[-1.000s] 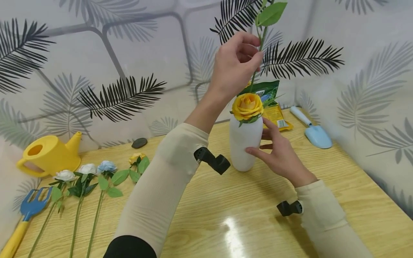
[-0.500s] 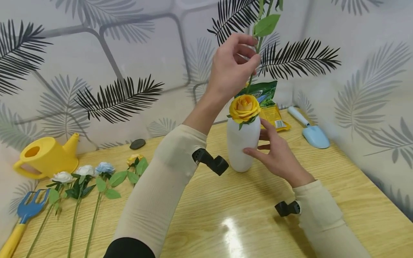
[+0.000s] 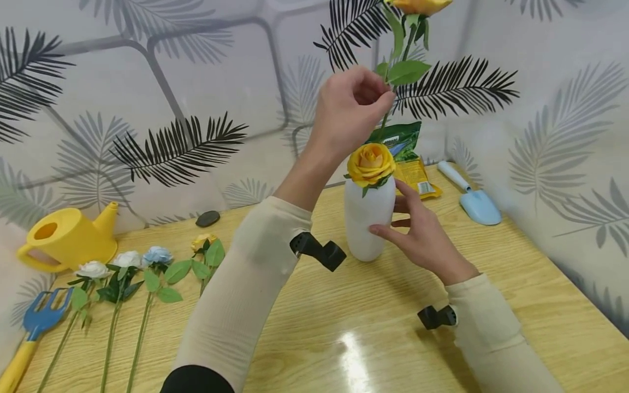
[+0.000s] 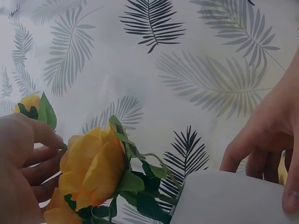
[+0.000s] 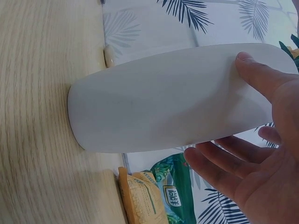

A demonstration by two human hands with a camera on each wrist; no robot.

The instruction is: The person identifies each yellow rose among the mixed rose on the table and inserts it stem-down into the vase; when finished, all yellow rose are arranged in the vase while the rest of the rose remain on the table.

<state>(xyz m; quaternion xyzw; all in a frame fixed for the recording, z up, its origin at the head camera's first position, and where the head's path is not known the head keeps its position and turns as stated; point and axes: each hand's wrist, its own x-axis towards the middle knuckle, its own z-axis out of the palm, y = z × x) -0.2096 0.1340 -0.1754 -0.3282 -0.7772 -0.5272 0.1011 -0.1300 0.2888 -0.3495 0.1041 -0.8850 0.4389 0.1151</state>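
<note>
My left hand (image 3: 351,106) pinches the green stem of a yellow artificial rose (image 3: 423,4), whose bloom is cut off by the top edge of the head view. The stem runs down behind another yellow rose (image 3: 371,165) that sits in the mouth of a white vase (image 3: 365,221). The stem's lower end is hidden. Upright on the table, the vase is held by my right hand (image 3: 426,234), thumb on its front and fingers round its side. In the right wrist view the thumb presses the vase (image 5: 163,100) near its top.
Left on the wooden table (image 3: 314,338) lie white roses (image 3: 93,269), a blue rose (image 3: 157,255), a yellow rose (image 3: 202,242) and a hand fork (image 3: 46,316). A yellow watering can (image 3: 73,237), dark stone (image 3: 208,218), packets (image 3: 415,177) and blue trowel (image 3: 480,206) stand or lie behind.
My left hand has come down a little and the pinched rose has lowered, bringing its bloom into the head view. My right hand stays on the vase.
</note>
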